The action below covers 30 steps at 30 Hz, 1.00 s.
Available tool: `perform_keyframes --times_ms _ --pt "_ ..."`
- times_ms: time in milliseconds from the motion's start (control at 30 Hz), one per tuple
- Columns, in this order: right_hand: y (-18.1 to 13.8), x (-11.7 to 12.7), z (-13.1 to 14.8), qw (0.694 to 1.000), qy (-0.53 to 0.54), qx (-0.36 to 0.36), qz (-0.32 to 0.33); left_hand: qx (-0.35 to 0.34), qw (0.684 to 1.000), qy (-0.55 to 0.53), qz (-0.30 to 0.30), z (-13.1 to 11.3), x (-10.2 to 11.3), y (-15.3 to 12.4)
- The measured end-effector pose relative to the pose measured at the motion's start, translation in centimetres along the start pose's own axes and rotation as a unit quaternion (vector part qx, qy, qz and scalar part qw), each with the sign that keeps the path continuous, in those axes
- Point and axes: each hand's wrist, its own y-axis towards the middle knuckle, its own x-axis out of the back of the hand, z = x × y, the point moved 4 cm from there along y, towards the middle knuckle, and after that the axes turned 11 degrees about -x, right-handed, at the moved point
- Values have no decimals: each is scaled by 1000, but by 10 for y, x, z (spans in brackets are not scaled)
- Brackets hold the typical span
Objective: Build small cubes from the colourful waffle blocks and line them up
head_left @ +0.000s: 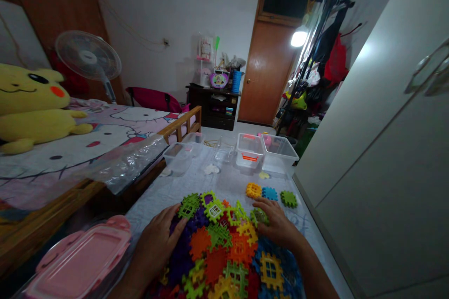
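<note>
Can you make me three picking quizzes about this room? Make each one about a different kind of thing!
1. Where is the big yellow stuffed toy?
A. on the bed
B. on the floor
C. on a shelf

2. How many loose tiles lie in the row past the right hand?
A. two
B. three
C. five

3. The wooden door at the back is:
A. wide open
B. taken off
C. shut

Answers:
1. A, the toy lies on the bed's cover.
2. B, yellow, blue and green tiles sit side by side.
3. C, it fills its frame.

matt plastic interlocking tiles (pixel 217 243), glossy varnished wood door (pixel 267 74), smooth clear plastic bins (pixel 278 154), crumpled cloth sheet (pixel 224 187)
</note>
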Motion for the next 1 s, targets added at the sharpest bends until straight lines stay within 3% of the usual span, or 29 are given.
perform_keyframes --times_ms 200,500,767,1000 --pt "-3 1 2 998 -26 -13 59 -2 1000 2 -5 1 0 0" --pt "-3 6 -5 998 12 -10 68 2 1000 8 7 -1 1 0" --pt "0 -1 -9 997 -4 -5 74 -3 1000 7 -4 -3 3 1" --pt "-5 8 -2 997 -30 -28 73 -9 1000 7 -15 -2 2 2"
